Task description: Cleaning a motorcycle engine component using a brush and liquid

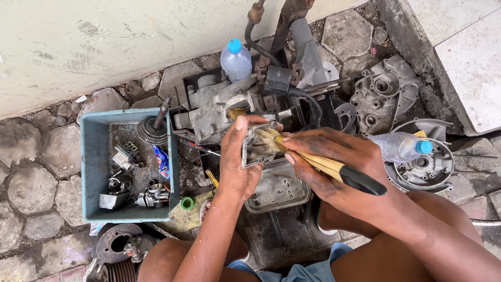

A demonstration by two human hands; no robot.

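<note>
Head view | our left hand (237, 156) fingers wrap tight round a small metal part (257, 147) | our right hand (334, 159) fingers squeeze a brush (318, 163) touching it, above a tray (276, 189)

Paintbrush (323, 166): tan wooden shaft, black handle end, pale bristles. Plastic tray (96, 156): grey-blue. Both water bottles (236, 60) are clear with blue caps; the engine cover (383, 94) is dull grey metal.

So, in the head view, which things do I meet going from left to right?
Blue tray → left hand holding a metal part → right hand with a brush → lying bottle
</note>
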